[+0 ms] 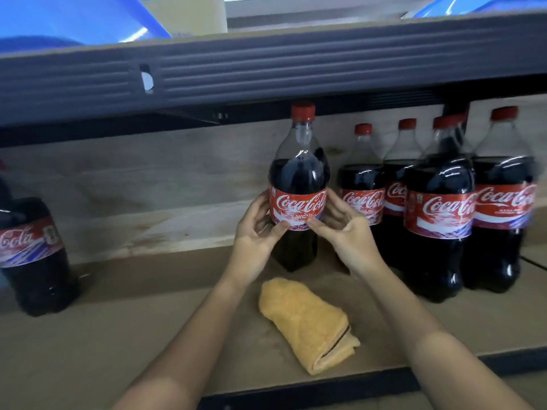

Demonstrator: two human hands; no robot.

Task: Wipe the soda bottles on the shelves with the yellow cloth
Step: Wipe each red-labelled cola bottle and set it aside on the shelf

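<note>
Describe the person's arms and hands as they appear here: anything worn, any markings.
Both forearms are bare up to the frame's lower edge; no sleeves show. The left hand and right hand wear no gloves, and no rings, watch or bracelets are visible. Fingernails look short and unpainted. No tattoos or other markings can be seen.

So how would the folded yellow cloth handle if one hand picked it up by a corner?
The yellow cloth looks soft and plush, so it would likely droop and unfold from its loose fold. It probably weighs little for its bulk. Lying flat on the shelf, it shouldn't roll or slide much.
</note>
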